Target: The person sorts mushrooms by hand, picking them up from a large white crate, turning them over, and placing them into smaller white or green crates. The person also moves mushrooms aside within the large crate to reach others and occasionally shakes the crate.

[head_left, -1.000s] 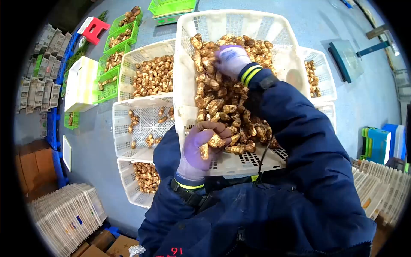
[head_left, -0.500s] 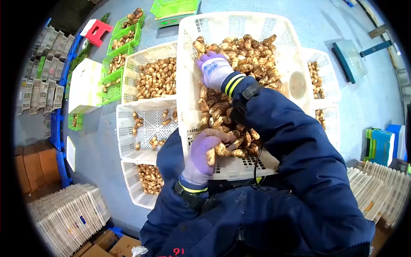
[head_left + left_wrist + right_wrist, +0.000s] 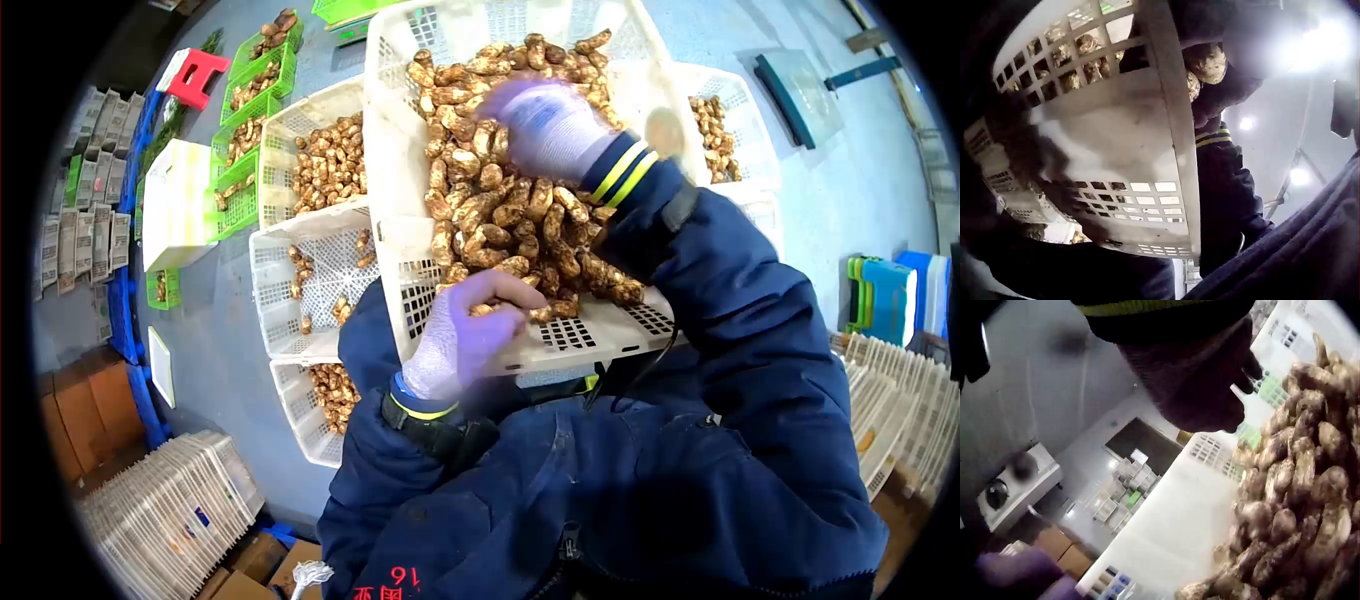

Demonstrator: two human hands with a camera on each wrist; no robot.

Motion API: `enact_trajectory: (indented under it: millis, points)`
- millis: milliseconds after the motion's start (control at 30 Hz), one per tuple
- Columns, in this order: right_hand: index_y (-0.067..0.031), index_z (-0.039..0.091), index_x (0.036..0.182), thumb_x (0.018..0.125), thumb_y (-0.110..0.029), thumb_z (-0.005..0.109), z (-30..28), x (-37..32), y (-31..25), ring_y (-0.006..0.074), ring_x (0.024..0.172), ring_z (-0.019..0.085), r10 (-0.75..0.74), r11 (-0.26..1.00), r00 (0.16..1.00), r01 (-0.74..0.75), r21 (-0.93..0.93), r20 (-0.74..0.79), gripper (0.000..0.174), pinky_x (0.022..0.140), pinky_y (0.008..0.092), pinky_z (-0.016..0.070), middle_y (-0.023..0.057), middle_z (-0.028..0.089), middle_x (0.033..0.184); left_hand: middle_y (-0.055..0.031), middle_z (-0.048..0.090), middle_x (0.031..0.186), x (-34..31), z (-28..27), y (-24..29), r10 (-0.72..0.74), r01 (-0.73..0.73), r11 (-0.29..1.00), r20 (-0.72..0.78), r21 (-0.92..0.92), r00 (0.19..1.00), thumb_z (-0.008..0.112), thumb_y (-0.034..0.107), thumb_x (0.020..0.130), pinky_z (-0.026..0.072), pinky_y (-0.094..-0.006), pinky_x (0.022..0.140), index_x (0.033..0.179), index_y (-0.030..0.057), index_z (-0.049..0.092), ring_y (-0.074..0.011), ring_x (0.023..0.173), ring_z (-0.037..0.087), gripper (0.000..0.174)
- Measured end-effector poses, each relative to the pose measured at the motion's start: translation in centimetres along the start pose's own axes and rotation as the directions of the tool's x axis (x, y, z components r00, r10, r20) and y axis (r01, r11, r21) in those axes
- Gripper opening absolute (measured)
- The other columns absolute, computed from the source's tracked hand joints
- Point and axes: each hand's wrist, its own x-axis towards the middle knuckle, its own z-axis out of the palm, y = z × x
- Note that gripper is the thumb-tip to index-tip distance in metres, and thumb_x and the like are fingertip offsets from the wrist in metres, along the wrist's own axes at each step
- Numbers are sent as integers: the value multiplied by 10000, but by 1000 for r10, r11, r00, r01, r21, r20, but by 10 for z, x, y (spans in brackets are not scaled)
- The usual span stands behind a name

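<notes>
Mushrooms lie heaped in the white crate at frame centre, which rests tilted against the person's lap, probably to keep the pile within reach. The left hand curls its fingers round a few at the near rim. The right hand is blurred over the upper pile, so I cannot tell its grip.

A grey-blue floor carries stacked cardboard boxes.
</notes>
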Motion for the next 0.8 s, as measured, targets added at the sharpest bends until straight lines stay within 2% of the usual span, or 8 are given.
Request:
enact_trajectory:
  millis: [33, 100, 200, 367, 567, 633, 667, 800]
  points:
    - [-143, 613, 1262, 755, -77, 643, 40, 3, 6, 248, 1222, 543, -219, 934, 975, 216, 286, -19, 512, 1065, 400, 416, 96, 594, 1291, -73, 641, 897, 0, -1, -2, 150, -148, 975, 1, 164, 989, 566, 47, 825, 497, -269, 707, 984, -39, 665, -120, 807, 602, 207]
    - [-113, 567, 1283, 791, -150, 640, 55, 2, -30, 290, 1257, 510, -354, 935, 930, 353, 33, 102, 499, 1051, 417, 417, 89, 579, 1288, -76, 628, 886, 1, 0, -8, 220, -203, 963, -80, 180, 972, 545, 63, 864, 494, -275, 703, 1022, -50, 646, -132, 782, 596, 219]
    - [-112, 626, 1123, 810, -214, 634, 103, 4, -22, 341, 1228, 487, -339, 940, 895, 332, -75, -291, 330, 995, 459, 417, 68, 551, 1280, -97, 622, 865, 5, -1, -16, 72, -96, 992, -266, -79, 961, 527, 123, 925, 498, -296, 712, 1139, -73, 592, -161, 755, 596, 297]
    - [-138, 701, 953, 785, -247, 642, 84, 7, 8, 315, 1213, 459, -194, 943, 980, 175, -283, -38, 209, 1030, 475, 365, 66, 551, 1249, -67, 594, 810, 6, 3, -13, -60, -111, 876, -335, -469, 940, 510, 143, 948, 466, -269, 688, 1129, -62, 596, -144, 733, 561, 286]
    - [-135, 698, 1010, 875, -320, 575, 23, 19, 61, 336, 1215, 474, 326, 867, 945, -315, -386, -39, 260, 978, 528, 420, 78, 592, 1197, -75, 606, 828, 5, -4, -17, 83, -152, 959, -273, -239, 958, 511, 146, 946, 471, -269, 717, 1111, -58, 598, -144, 751, 571, 277]
    - [-129, 704, 982, 896, -304, 536, 12, 30, 63, 320, 1087, 587, 243, 864, 936, -328, -382, -254, 257, 947, 464, 461, 83, 668, 1072, -72, 615, 838, 5, -4, -15, 173, -191, 980, -242, -52, 955, 522, 136, 931, 474, -266, 736, 1107, -56, 606, -141, 756, 573, 274]
    - [-120, 704, 970, 898, -290, 528, 2, 46, 65, 316, 1039, 620, 221, 892, 938, -305, -333, -266, 254, 935, 442, 475, 87, 684, 1036, -70, 624, 853, 7, -1, -18, 8, -98, 943, -271, -319, 963, 537, 143, 930, 475, -263, 732, 1103, -50, 614, -137, 763, 574, 270]
    - [-158, 543, 1345, 863, -158, 579, 28, 110, 61, 327, 1124, 601, 167, 984, 983, -170, -44, -75, 484, 975, 451, 457, 144, 650, 1196, -71, 644, 928, 7, -4, -8, -81, 0, 959, -272, -284, 959, 582, 154, 927, 479, -240, 749, 1072, -33, 640, -123, 837, 608, 244]
